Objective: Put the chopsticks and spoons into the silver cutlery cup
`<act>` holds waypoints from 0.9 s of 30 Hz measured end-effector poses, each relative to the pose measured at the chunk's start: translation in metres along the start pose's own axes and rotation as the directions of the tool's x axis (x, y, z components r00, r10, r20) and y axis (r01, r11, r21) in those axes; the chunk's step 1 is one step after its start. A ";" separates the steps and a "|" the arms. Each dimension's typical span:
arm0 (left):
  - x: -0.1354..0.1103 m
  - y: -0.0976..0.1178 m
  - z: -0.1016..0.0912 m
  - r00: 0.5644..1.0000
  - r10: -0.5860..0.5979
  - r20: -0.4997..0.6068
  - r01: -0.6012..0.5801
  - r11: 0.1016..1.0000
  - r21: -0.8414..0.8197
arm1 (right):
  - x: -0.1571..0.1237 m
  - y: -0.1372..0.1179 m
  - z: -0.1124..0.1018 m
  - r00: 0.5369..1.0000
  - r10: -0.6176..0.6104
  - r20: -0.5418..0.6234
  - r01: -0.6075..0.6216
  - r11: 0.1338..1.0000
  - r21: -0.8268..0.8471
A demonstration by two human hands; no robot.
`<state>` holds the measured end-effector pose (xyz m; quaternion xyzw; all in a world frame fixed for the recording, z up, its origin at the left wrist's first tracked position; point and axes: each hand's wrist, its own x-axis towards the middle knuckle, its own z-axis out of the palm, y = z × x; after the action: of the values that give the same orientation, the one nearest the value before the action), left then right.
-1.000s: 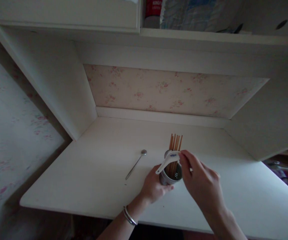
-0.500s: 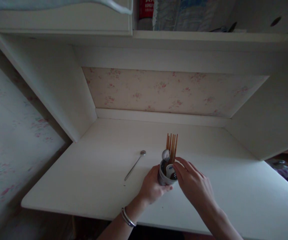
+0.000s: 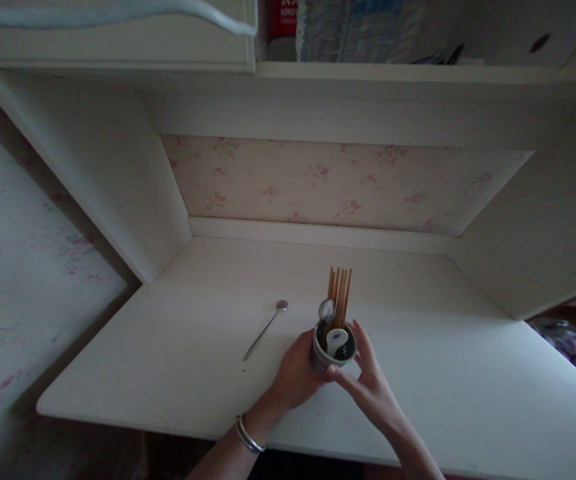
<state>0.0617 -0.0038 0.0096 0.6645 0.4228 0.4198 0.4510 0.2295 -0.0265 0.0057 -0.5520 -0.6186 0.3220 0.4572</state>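
Note:
My left hand (image 3: pixel 298 373) is wrapped round the left side of a grey utensil holder (image 3: pixel 320 360). On the holder's right, my right hand (image 3: pixel 368 373) has its thumb at the front rim and its fingers along the far side, so both hands grip it. Several wooden chopsticks (image 3: pixel 339 293) stand upright in the holder. A metal spoon (image 3: pixel 327 311) leans at its left, and a white ceramic spoon (image 3: pixel 337 340) sits in front of the chopsticks. To the left, a long-handled metal spoon (image 3: pixel 267 331) lies on the white desk (image 3: pixel 168 347).
Above the desk runs a shelf (image 3: pixel 393 70) holding a red container (image 3: pixel 283 20) and a clear plastic package (image 3: pixel 348 30). Side panels (image 3: pixel 98 167) flank the desk left and right. Dark items (image 3: pixel 563 340) show past the right panel.
My right hand has moved from the chopsticks and the holder's inner rim down to its outer right side. The view has shifted slightly; the long-handled spoon lies as before.

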 end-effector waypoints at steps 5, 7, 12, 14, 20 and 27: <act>-0.003 -0.004 0.002 0.996 0.075 -0.038 -0.070 0.989 0.127 | 0.004 0.022 0.023 0.995 0.103 0.009 -0.103 0.995 0.014; -0.009 -0.009 -0.005 0.996 0.056 -0.071 -0.042 0.981 0.190 | 0.005 0.026 0.026 0.990 0.139 -0.013 -0.139 0.990 0.007; -0.015 -0.017 -0.051 0.970 -0.004 -0.242 0.116 0.885 0.452 | 0.004 0.033 0.026 0.988 0.148 -0.034 -0.149 0.988 -0.030; -0.010 -0.018 -0.071 0.959 0.033 -0.281 0.149 0.784 0.603 | 0.004 0.034 0.027 0.991 0.133 -0.027 -0.134 0.990 -0.049; 0.008 -0.025 -0.092 0.970 -0.118 -0.213 0.243 0.529 0.813 | 0.003 0.028 0.028 0.996 0.088 -0.030 -0.088 0.996 -0.002; 0.013 -0.026 -0.087 0.954 -0.190 -0.233 0.299 0.513 0.805 | 0.003 0.020 0.026 0.998 0.061 -0.032 -0.060 0.997 0.049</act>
<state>-0.0205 0.0360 0.0077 0.7063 0.6850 0.1392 0.1119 0.2137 -0.0176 -0.0213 -0.5645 -0.5860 0.3412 0.4707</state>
